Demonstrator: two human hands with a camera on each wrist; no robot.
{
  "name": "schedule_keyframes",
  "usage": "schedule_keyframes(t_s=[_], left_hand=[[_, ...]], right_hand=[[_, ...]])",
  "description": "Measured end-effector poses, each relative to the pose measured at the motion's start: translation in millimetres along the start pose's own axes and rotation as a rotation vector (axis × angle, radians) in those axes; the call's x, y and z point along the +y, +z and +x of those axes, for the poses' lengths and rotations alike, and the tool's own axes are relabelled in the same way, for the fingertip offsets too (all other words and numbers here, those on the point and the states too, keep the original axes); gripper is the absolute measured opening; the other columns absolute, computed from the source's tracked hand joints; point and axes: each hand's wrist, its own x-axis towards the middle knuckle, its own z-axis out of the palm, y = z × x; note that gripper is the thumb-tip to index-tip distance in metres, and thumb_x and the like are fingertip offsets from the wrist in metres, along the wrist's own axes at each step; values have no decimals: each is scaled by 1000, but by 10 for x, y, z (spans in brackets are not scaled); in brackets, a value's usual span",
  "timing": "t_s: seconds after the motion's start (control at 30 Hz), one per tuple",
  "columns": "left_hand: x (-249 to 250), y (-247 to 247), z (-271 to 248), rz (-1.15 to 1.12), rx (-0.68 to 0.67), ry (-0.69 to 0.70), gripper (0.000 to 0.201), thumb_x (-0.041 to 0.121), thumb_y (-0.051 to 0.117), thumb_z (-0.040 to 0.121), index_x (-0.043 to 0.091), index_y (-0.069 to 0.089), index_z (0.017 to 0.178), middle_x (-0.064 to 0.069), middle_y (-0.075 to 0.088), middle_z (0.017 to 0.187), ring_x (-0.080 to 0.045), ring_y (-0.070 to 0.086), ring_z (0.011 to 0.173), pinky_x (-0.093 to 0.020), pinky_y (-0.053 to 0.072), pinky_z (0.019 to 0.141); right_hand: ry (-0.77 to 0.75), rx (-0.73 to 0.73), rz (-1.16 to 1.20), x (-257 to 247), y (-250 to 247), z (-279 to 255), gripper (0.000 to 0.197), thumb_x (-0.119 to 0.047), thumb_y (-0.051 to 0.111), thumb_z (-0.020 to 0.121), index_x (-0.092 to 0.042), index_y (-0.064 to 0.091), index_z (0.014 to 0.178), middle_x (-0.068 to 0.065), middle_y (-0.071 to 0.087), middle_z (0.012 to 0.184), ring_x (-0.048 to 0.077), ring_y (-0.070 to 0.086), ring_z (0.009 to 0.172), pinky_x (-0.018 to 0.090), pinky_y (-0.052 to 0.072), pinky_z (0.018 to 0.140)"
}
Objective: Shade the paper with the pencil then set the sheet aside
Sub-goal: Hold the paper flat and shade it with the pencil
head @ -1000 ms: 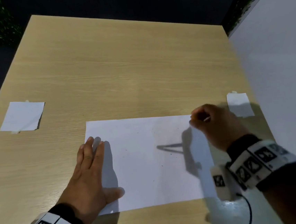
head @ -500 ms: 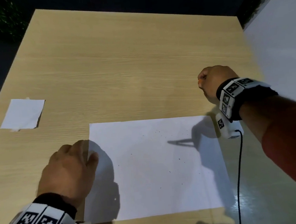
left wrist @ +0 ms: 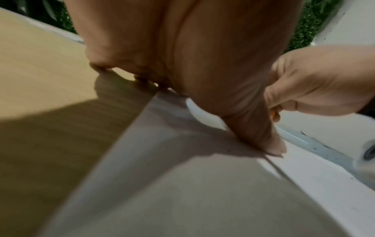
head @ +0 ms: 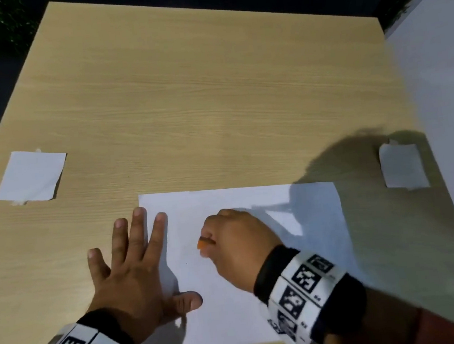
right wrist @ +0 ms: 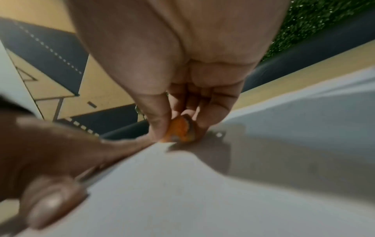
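A white sheet of paper [head: 233, 304] lies on the wooden table [head: 186, 106] near its front edge. My left hand [head: 135, 266] rests flat with spread straight fingers across the sheet's left edge, thumb [left wrist: 271, 144] on the paper [left wrist: 182, 192]. My right hand [head: 235, 243] is curled over the sheet's left half and pinches a short orange pencil [head: 205, 242], whose end [right wrist: 179, 130] sits low against the paper [right wrist: 202, 200] between thumb and fingers. The pencil's tip is hidden.
A small white note [head: 31, 177] is taped at the table's left side and another [head: 403, 167] at its right edge. A pale floor or wall [head: 440, 95] lies beyond the right edge. The far half of the table is bare wood.
My right hand came back from beyond the sheet's far right corner to the sheet's left half. My left hand went from curled at the left edge to flat and spread.
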Motion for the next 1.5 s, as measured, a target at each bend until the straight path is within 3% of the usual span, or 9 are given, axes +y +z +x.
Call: schedule_keyframes(t_s=[0.27,0.43,0.6,0.7,0.83,1.07,1.2,1.37,1.5], left_hand=[[55,-108,-31,78,-134,-23,133,97,38,50,35,-52,125,4,-60,133,-23,-44,132,-61,-6,111],[93,-145,-36,95,-178,-39,133,92,44,55,33,-51,126,3,-60,133,-25,-46,130,-62,-8,111],[85,-132,-35,102,-182,-33,132,93,42,55,32,-52,126,2,-60,133,-27,-45,132,-62,-7,111],[85,-131,-33,87,-169,-28,132,92,43,56,32,-51,127,2,-60,133,-26,-46,129,-62,-8,111],[61,-133,-39,56,-147,-15,131,94,41,52,35,-51,126,3,-58,135,-24,-46,130,-61,-8,111],[-24,-110,-54,-26,-3,52,134,102,26,40,37,-45,132,2,-43,148,-20,-34,138,-58,0,114],[-79,-148,-63,-124,93,81,134,104,21,39,35,-39,136,-1,-24,157,-16,-21,144,-44,3,118],[-51,-175,-95,-232,141,91,134,90,50,49,34,-28,142,3,-10,161,-14,-5,147,-31,12,116],[-80,-229,-125,-276,161,18,123,77,59,62,26,-9,151,3,2,162,-15,8,147,-33,17,117]], right_hand=[[265,306,-9,456,-193,100,18,-30,52,91,-17,63,90,0,59,92,19,56,88,29,49,78],[40,230,-67,172,56,52,20,-28,47,93,-14,61,91,1,62,94,17,54,94,20,36,77],[253,319,-63,575,-193,201,12,-22,58,86,-14,64,80,3,65,84,22,60,81,29,50,68],[166,254,54,384,8,112,9,-26,59,84,-19,59,78,-6,57,74,3,57,70,17,47,70],[220,266,-101,497,-235,159,17,-32,54,89,-17,63,87,2,65,85,22,59,80,27,45,71],[521,454,-95,1267,-1240,339,13,-36,65,79,-23,66,81,-3,69,88,20,59,84,26,45,76],[565,376,-131,1505,-1393,462,13,-28,61,88,-21,68,96,3,69,105,25,59,95,30,48,83],[536,488,-186,1492,-1281,311,40,-36,58,89,-19,56,125,9,54,129,29,52,117,36,42,97],[414,460,-268,1316,-1021,-247,37,-42,48,89,-15,61,110,10,64,108,25,60,94,29,47,77]])
